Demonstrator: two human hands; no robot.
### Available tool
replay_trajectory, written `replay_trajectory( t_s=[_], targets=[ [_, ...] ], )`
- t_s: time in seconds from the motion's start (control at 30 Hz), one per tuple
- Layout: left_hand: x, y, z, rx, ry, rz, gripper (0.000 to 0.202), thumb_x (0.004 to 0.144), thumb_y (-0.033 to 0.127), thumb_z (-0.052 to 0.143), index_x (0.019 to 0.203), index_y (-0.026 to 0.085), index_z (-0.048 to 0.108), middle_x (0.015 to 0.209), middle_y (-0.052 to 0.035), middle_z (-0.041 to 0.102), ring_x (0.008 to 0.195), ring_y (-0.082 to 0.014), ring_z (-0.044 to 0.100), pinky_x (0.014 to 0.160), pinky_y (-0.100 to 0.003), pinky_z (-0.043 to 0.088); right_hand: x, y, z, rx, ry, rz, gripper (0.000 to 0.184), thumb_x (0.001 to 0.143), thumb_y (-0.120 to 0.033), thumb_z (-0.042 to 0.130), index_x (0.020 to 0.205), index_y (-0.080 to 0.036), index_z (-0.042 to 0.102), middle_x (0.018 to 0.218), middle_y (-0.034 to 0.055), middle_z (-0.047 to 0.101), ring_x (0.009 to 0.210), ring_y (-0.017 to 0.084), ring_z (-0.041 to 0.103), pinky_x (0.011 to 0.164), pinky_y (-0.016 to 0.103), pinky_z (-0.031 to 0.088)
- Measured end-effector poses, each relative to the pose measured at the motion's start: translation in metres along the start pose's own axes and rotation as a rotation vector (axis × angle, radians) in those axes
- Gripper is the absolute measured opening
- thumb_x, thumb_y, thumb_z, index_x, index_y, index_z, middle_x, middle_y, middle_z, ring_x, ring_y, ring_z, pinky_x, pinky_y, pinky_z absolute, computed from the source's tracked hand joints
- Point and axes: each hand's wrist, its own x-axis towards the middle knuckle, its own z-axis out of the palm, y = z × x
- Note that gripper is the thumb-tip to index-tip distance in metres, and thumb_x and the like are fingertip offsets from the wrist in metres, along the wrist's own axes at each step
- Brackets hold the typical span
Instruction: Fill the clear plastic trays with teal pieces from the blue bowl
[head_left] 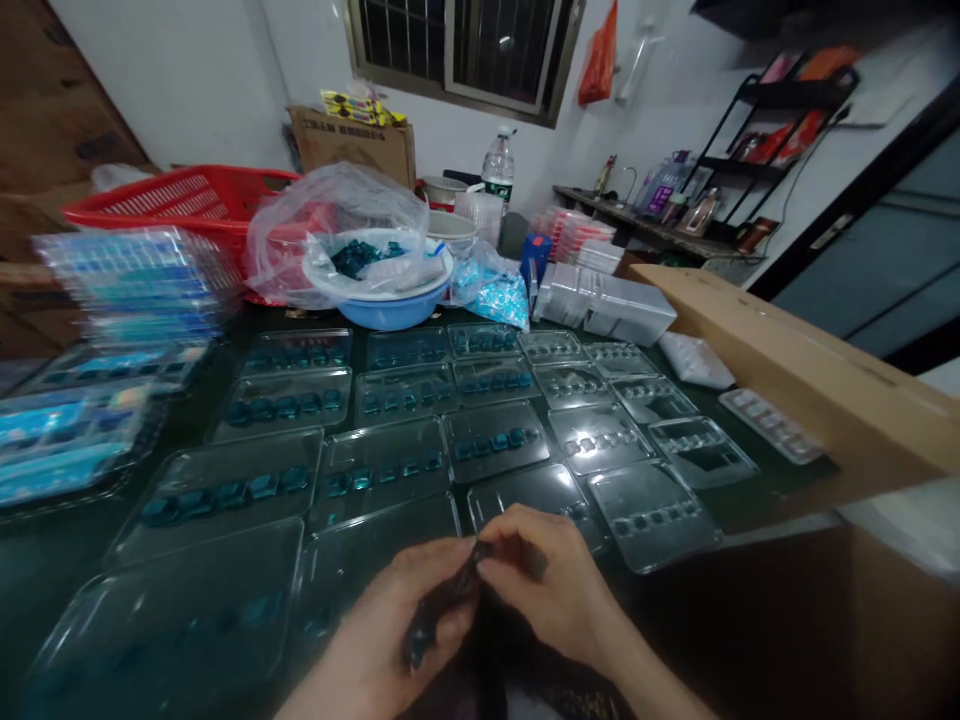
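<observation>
Head view of a dark tabletop (757,500). The left hand (390,630) and right hand (551,585) meet at the near edge, fingertips touching; the fingers of both are pressed together, pinching a small dark strip (442,600) that runs from the right fingertips down across the left palm. Its make cannot be told, as it is blurred. Just beyond the fingers lie rows of clear plastic trays (495,440), flat on the tabletop, many carrying a line of small teal pieces (491,443). Farther beyond the fingers stands a blue bowl (386,310) with a clear bag (337,215) over it, and behind that a red basket (187,200). To the right of the fingers lies a long cardboard box (810,380).
</observation>
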Motion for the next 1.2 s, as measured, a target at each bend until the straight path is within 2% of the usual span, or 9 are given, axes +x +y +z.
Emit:
replay_trajectory(
  t_s=[0.1,0.23,0.33,0.43,0.67,0.87,1.0,1.07,1.2],
  targets=[
    [0.005,0.005,0.001,0.015,-0.07,-0.054,0.017,0.068,0.029,0.061,0.074,0.013,0.06,0.061,0.0013,0.046,0.04,-0.0018,0.035,0.032,-0.013,0.023,0.017,0.023,-0.022,-0.078,0.092,0.011,0.01,0.073,-0.018,0.056,0.083,-0.018,0.059,0.069,-0.0015,0.057,0.06,0.01,0.052,0.054,0.019,0.041],
    [0.009,0.01,-0.006,-0.024,-0.019,-0.003,0.028,0.068,0.027,0.06,0.092,0.014,0.061,0.076,-0.0025,0.049,0.05,-0.0055,0.043,0.035,-0.016,0.029,0.061,0.077,-0.06,-0.362,0.289,0.012,0.016,0.075,-0.024,0.054,0.087,-0.015,0.061,0.072,0.0033,0.061,0.062,0.013,0.055,0.057,0.023,0.043],
    [0.008,0.013,-0.013,-0.047,-0.036,0.032,0.031,0.068,0.022,0.059,0.099,0.014,0.06,0.084,-0.0058,0.052,0.058,-0.0095,0.048,0.039,-0.018,0.033,0.086,0.106,-0.073,-0.438,0.263,0.002,0.015,0.073,-0.021,0.056,0.084,-0.015,0.063,0.071,0.0042,0.061,0.063,0.014,0.055,0.058,0.024,0.042],
    [0.003,0.017,-0.012,-0.039,-0.022,0.013,0.034,0.068,0.02,0.059,0.103,0.018,0.058,0.087,-0.0057,0.055,0.059,-0.0087,0.049,0.049,-0.019,0.041,0.093,0.114,-0.072,-0.507,0.187,-0.02,0.013,0.072,-0.019,0.058,0.083,-0.017,0.064,0.071,0.0031,0.061,0.063,0.014,0.055,0.059,0.024,0.041],
    [-0.003,0.028,0.003,0.026,0.154,-0.008,0.026,0.062,0.023,0.066,0.087,0.016,0.063,0.083,-0.0053,0.06,0.055,-0.0087,0.051,0.049,-0.02,0.042,0.092,0.106,-0.071,-0.658,0.036,-0.052,0.011,0.074,-0.017,0.056,0.08,-0.019,0.065,0.076,0.0027,0.059,0.068,0.013,0.054,0.063,0.022,0.039],
    [0.011,0.019,-0.006,0.022,-0.021,0.121,0.025,0.069,0.019,0.058,0.092,0.01,0.062,0.072,-0.0081,0.059,0.052,-0.0094,0.049,0.037,-0.018,0.031,0.085,0.1,-0.063,-0.773,0.027,-0.024,0.016,0.078,-0.014,0.048,0.084,-0.018,0.062,0.08,0.0053,0.056,0.071,0.015,0.054,0.061,0.023,0.039],
    [0.01,0.016,-0.009,0.026,-0.082,0.174,0.031,0.07,0.016,0.056,0.1,0.011,0.058,0.07,-0.0067,0.057,0.054,-0.0097,0.05,0.039,-0.018,0.032,0.075,0.079,-0.063,-0.797,0.082,0.001,0.037,0.075,-0.014,0.052,0.113,-0.016,0.049,0.085,0.0075,0.057,0.071,0.018,0.055,0.061,0.026,0.039],
    [0.007,0.015,-0.01,0.049,-0.071,0.182,0.033,0.068,0.016,0.059,0.1,0.014,0.058,0.075,-0.006,0.057,0.059,-0.0106,0.052,0.038,-0.016,0.03,0.064,0.059,-0.058,-0.727,0.129,-0.019,0.042,0.078,-0.018,0.049,0.119,-0.017,0.041,0.088,0.0066,0.056,0.07,0.017,0.054,0.061,0.027,0.04],
    [0.004,0.01,-0.011,0.069,-0.059,0.178,0.033,0.066,0.018,0.063,0.098,0.017,0.058,0.077,-0.0038,0.057,0.058,-0.0096,0.054,0.037,-0.014,0.029,0.03,0.011,-0.026,-0.298,0.023,-0.121,0.018,0.081,-0.027,0.049,0.098,-0.022,0.055,0.077,-0.0001,0.055,0.063,0.01,0.052,0.057,0.02,0.04]
  ],
)
